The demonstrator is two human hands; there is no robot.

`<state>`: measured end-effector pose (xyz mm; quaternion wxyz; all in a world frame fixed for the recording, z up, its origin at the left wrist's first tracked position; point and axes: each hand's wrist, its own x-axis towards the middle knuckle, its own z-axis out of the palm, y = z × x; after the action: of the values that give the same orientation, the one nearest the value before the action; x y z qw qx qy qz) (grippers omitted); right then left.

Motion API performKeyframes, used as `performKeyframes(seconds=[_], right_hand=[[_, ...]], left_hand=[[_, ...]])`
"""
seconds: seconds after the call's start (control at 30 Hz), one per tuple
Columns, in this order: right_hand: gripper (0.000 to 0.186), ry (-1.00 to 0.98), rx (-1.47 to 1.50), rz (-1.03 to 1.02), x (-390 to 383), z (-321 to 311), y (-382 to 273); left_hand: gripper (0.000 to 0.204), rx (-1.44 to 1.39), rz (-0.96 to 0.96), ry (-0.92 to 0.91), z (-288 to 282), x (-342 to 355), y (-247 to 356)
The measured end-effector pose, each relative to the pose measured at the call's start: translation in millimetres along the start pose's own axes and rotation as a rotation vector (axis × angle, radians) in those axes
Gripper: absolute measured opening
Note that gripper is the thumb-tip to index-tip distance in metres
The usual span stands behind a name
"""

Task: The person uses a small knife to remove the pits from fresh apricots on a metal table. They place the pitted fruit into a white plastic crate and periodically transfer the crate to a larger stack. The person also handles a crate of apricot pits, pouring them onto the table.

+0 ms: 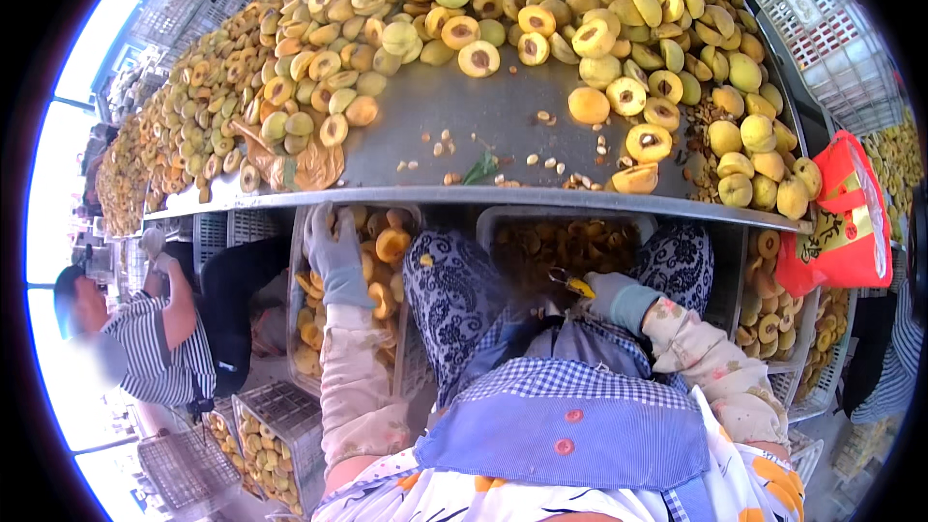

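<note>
My gloved left hand [332,253] is just below the table's front lip, at a crate [414,217] of orange fruit halves [391,245]; its fingers look slightly bent and apart. My gloved right hand [611,298] grips a yellow-handled metal hand tool [578,286] between my knees. Just beyond it sits a bin [488,224] holding darker fruit pieces [546,244]. Heaps of yellow fruit halves [459,31], some with pits showing, cover much of the steel table [416,101], along with scattered kernels [549,162] and a green leaf [480,166].
A seated co-worker [169,329] in a striped top is at left, beside fruit crates [280,396]. At right are a red bag [841,222], another fruit crate [759,319], stacked crates [812,29] and part of another person [880,367]. The table's edge [580,195] crosses above my knees.
</note>
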<state>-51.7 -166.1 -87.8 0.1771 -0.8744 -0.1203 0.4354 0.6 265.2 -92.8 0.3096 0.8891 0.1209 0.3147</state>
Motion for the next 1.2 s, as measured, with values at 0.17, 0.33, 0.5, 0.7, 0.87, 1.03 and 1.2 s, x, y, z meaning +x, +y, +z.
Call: performKeyframes(seconds=[0.17,0.33,0.5,0.7,0.87,1.03,1.2], right_hand=[[0.057,0.082,0.242,0.064,6,-6,-10],[0.049,0.085,0.387,0.007,-8,-17,-11],[0.047,0.229,0.481,-0.053,-21,-37,-7],[0.046,0.860,0.284,-0.213,-10,-70,-26],[0.044,0.880,0.177,-0.127,-29,-60,-46],[0.052,0.754,0.166,0.003,-38,-42,-43],[0.050,0.666,0.174,-0.010,-52,-39,-55]], left_hand=[[0.043,-0.159,0.021,-0.422,130,88,131],[0.062,-0.018,-0.230,-0.545,219,129,178],[0.068,-0.458,-0.347,-0.613,236,102,159],[0.034,-1.514,-0.924,-0.805,132,-5,226],[0.038,-1.621,-1.162,-0.693,101,-53,246],[0.032,-1.577,-1.182,-0.603,77,-69,271],[0.029,-1.539,-1.100,-0.542,62,-82,275]])
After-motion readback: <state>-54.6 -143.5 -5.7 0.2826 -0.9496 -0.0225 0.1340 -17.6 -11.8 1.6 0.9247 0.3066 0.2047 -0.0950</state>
